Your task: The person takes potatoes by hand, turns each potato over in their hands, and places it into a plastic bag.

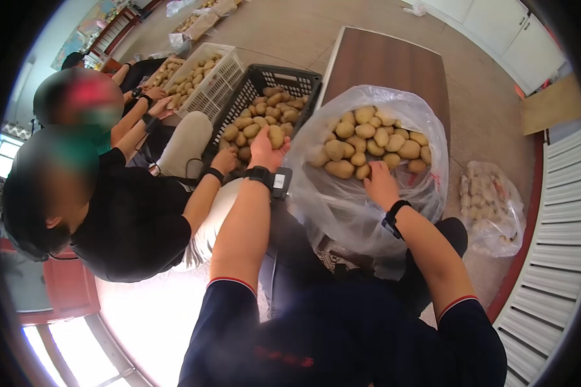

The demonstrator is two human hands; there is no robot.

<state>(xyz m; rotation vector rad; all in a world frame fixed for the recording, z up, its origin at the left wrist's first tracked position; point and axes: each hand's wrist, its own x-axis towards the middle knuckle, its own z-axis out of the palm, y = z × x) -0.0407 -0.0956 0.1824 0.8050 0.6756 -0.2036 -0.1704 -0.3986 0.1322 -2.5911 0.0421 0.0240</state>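
My left hand is closed around a potato beside the black plastic crate, which holds many potatoes. My right hand reaches into the open clear plastic bag with its fingers bent against a small potato at the near edge of the pile. Its fingertips are partly hidden. More potatoes fill the bag around it. Both my wrists wear black bands, and a small grey device sits at the left one.
To my left a person in a black shirt has a hand at the black crate. Beyond are another person's hands at a white crate of potatoes. A brown table stands behind the bag. A tied bag of potatoes lies right, near a radiator.
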